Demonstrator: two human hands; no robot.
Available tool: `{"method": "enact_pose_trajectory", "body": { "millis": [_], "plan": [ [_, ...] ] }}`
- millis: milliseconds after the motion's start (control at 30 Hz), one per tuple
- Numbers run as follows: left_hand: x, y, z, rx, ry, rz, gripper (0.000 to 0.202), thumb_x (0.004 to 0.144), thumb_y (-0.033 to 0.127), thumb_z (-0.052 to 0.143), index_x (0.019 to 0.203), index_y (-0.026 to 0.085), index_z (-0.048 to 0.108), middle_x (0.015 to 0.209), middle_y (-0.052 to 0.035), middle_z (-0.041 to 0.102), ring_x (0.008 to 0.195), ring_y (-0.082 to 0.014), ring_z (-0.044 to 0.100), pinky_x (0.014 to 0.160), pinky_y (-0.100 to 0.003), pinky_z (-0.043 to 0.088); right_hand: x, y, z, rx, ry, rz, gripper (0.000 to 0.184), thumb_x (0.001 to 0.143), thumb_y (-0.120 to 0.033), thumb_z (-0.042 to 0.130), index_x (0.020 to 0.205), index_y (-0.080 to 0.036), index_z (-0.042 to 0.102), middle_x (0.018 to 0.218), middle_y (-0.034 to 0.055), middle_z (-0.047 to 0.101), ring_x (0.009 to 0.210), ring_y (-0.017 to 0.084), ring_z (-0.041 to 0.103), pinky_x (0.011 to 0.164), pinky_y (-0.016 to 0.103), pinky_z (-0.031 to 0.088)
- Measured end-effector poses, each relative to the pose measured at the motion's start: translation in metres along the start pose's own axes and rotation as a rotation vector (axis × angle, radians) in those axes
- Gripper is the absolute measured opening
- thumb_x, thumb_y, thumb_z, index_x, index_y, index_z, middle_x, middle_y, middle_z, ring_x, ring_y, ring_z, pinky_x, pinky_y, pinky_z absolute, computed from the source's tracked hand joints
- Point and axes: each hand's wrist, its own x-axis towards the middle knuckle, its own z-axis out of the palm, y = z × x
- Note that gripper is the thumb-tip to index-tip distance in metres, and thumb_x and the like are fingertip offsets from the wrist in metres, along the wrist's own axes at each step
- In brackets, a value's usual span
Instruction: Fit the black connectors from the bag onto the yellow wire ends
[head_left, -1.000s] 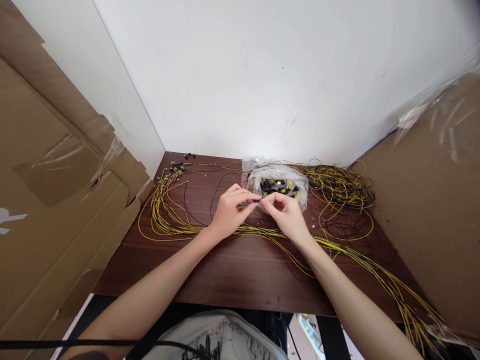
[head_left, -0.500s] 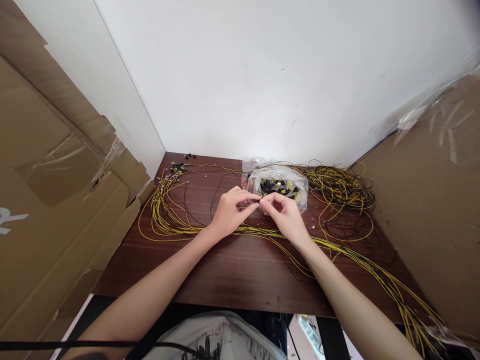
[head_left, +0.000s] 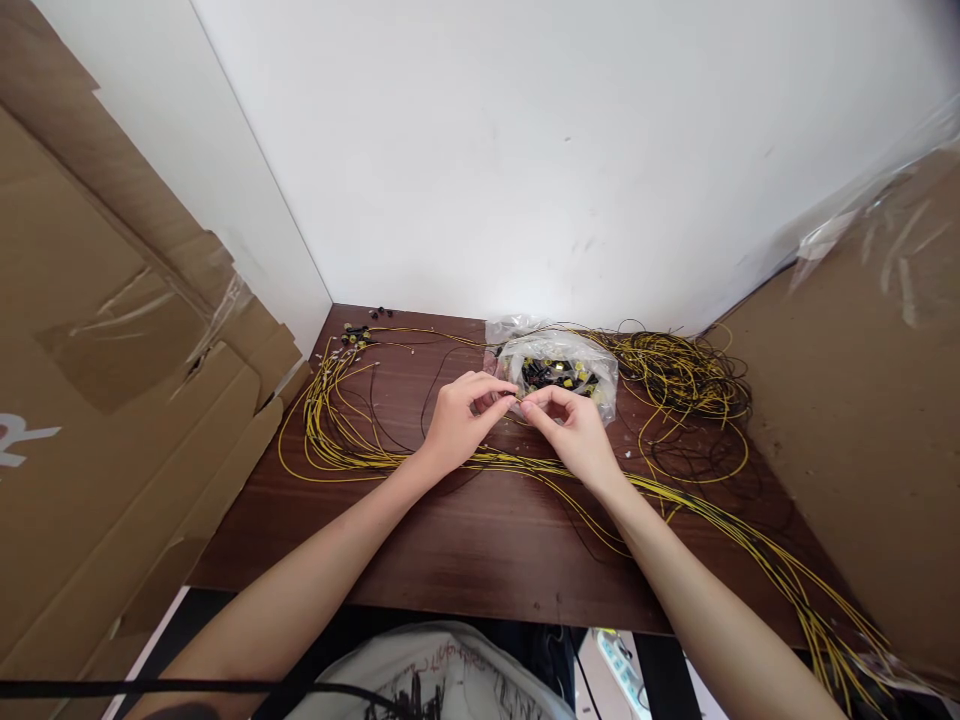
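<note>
Fingertips: since half a second ago, those of the left hand (head_left: 463, 418) have drawn slightly away from those of the right hand (head_left: 574, 428), baring a short bit of yellow wire (head_left: 518, 399).
Small parts (head_left: 357, 336): stubby, black and yellow, clustered at the back left.
Wire bundle (head_left: 517, 461): many thin, smooth yellow and black strands, curved and fanned at the left, passing under both arms towards the right front.
Left pinch: thumb and fingers narrowed on a small dark piece (head_left: 509, 393), too small to make out.
Yellow wire: up between the fingertips, its long axis roughly left to right, the right end slightly lower.
Right pinch: thumb and forefinger closed on the wire.
Clear bag (head_left: 555, 346): crinkled plastic, mouth open, black and yellow parts inside, just behind the hands.
Wire tangle (head_left: 682, 370): loose loops in a rounded heap.
Table (head_left: 420, 560): dark reddish brown, faintly glossy, sprinkled with white scraps.
Room: creased, taped cardboard (head_left: 142, 400) at left; scuffed white wall (head_left: 525, 180) behind; taller brown cardboard sheet (head_left: 862, 420) at right, with shiny tape.
</note>
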Motion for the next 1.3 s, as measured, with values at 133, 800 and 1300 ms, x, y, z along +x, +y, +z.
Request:
{"method": "enact_pose_trajectory", "body": {
  "millis": [133,800,1300],
  "plan": [
    [-0.001,0.002,0.000,-0.029,-0.073,-0.002,0.014,0.081,0.021,0.059,0.088,0.015,0.070,0.078,-0.0042,0.066,0.063,-0.0108,0.053,0.057,-0.023,0.042,0.000,0.001,0.000,-0.011,-0.008,-0.013,0.022,0.077,-0.037,0.059,0.076,-0.015,0.063,0.074,0.0040,0.064,0.066,0.015,0.054,0.064,0.027,0.042],
    [-0.005,-0.003,0.002,0.331,-0.065,0.155,0.023,0.089,0.024,0.049,0.102,0.016,0.066,0.084,-0.0064,0.059,0.084,-0.0176,0.048,0.074,-0.031,0.043,0.000,-0.002,0.000,-0.124,0.052,-0.217,0.021,0.080,-0.030,0.060,0.096,-0.016,0.064,0.085,0.0055,0.067,0.075,0.016,0.060,0.069,0.028,0.047],
    [-0.004,-0.005,0.000,0.248,-0.048,0.200,0.014,0.085,0.022,0.054,0.088,0.017,0.066,0.083,-0.0051,0.061,0.081,-0.0166,0.049,0.074,-0.030,0.042,0.003,0.003,-0.002,-0.031,-0.022,-0.013,0.021,0.076,-0.037,0.062,0.078,-0.016,0.064,0.078,0.0045,0.066,0.067,0.015,0.055,0.065,0.028,0.043]
  ]
}}
